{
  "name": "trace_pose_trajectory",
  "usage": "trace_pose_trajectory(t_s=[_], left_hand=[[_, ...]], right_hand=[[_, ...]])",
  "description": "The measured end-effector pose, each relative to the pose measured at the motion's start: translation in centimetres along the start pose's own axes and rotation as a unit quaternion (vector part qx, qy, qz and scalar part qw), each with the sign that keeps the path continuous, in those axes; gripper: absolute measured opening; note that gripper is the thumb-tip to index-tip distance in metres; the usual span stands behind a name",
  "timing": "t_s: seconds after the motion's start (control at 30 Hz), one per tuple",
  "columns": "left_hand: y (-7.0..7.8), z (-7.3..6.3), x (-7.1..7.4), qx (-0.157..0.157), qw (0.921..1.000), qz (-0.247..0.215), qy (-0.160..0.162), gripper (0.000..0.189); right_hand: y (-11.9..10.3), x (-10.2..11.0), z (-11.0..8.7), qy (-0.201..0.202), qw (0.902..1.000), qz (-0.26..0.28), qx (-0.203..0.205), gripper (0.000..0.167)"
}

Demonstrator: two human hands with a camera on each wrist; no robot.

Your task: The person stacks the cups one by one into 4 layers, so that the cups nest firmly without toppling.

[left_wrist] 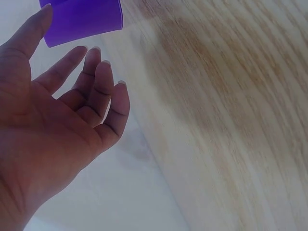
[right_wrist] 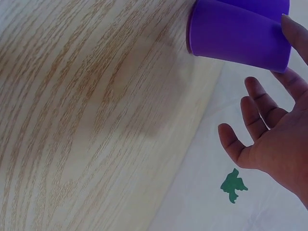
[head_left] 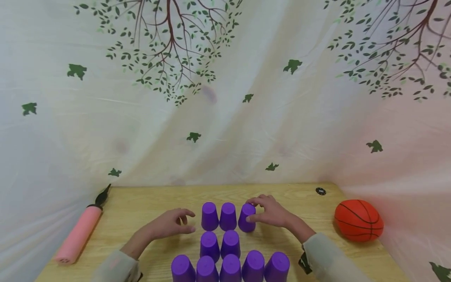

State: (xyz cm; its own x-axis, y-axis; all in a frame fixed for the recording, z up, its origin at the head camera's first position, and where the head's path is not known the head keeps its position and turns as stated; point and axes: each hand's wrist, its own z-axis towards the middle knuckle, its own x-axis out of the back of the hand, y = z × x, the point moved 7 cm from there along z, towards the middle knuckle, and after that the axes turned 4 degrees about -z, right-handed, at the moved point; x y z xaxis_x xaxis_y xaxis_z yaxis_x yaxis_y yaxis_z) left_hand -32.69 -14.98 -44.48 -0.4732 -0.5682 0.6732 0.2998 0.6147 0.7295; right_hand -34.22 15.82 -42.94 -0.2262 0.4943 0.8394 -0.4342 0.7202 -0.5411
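Note:
Purple cups stand upside down in rows on the wooden table. The right-hand cup [head_left: 244, 225] of the back row sits between the thumb and index finger of my right hand [head_left: 273, 212], which pinches it near its narrow top. In the right wrist view, the other fingers [right_wrist: 262, 103] of that hand spread away from the cup [right_wrist: 236, 36]. To the left of the same row, my left hand [head_left: 169, 226] holds nothing, its fingers loosely bent and a small gap from the left cup [head_left: 210, 219]. The middle cup [head_left: 228, 219] stands between those two.
Nearer stand two cups, one of them a purple cup [head_left: 209, 246], and a front row of several, including another cup [head_left: 276, 268]. A pink hand pump [head_left: 79, 235] lies at the left. On the right are a red basketball [head_left: 358, 220] and a black disc [head_left: 320, 191]. A printed curtain [head_left: 225, 156] hangs behind.

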Motion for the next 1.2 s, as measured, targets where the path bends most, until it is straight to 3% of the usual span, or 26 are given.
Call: trace_pose_trajectory(t_s=[0.5,0.93,1.2], left_hand=[[0.2,-1.0,-0.2,-0.018,0.9998,-0.005,-0.01,0.055],[0.7,-1.1,-0.5,-0.025,0.9997,-0.003,-0.007,0.051],[1.2,-1.2,-0.9,-0.038,0.9989,-0.02,-0.021,0.048]], right_hand=[[0.4,-0.2,0.6,-0.006,0.9998,0.008,-0.015,0.057],[0.6,-0.2,0.5,-0.013,0.9995,0.019,-0.022,0.056],[0.6,-0.2,0.7,-0.014,0.9994,0.021,-0.024,0.056]])
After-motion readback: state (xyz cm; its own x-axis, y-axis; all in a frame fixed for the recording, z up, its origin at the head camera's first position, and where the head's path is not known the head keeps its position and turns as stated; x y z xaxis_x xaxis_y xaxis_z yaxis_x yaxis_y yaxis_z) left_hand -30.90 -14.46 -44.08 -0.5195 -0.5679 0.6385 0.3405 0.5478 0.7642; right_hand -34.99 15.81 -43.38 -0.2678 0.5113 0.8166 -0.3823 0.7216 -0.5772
